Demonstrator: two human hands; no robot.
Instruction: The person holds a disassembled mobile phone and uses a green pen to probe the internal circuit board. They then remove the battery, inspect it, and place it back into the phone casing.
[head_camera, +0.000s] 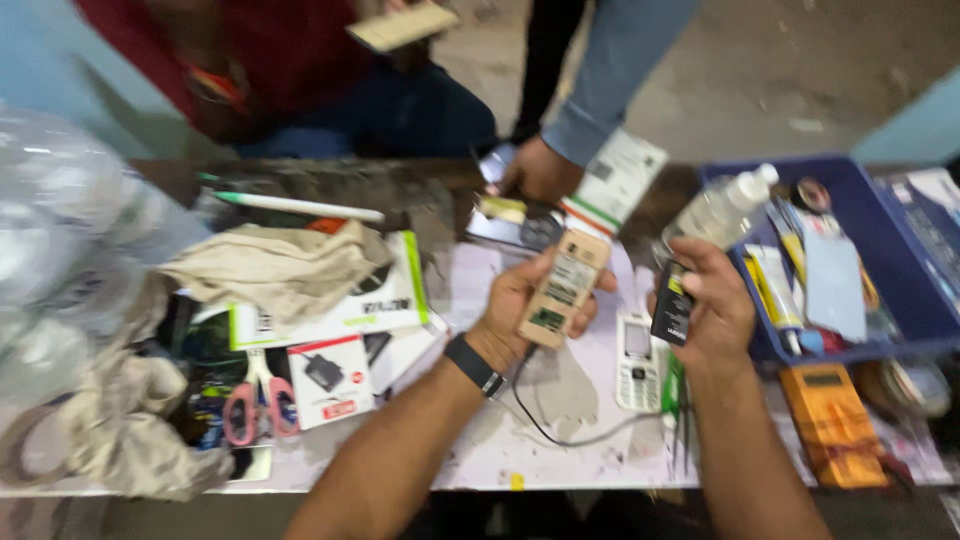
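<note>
The cluttered pale worktable (590, 440) lies under both hands. Beyond and to the right of the right-hand grip sits a blue plastic bin (900, 300) of tubes and bottles; nearer than it lies an orange rectangular multimeter (830, 425). Well to the left of the left-hand grip rest a crumpled beige cloth (280, 265) and pink-handled scissors (258, 400). Below, between the two grips, a small white keypad phone (638, 362) lies flat on the table. The left hand (520, 310), a black band on its wrist, wraps its fingers around a tan rectangular phone body (562, 288), held tilted above the table. The right hand (712, 305) pinches a small black rectangular battery with a yellow label (673, 303) between thumb and fingers, just to the right of the tan piece, not touching it. Beyond the left grip, another person's hand (540, 170) rests on the table.
</note>
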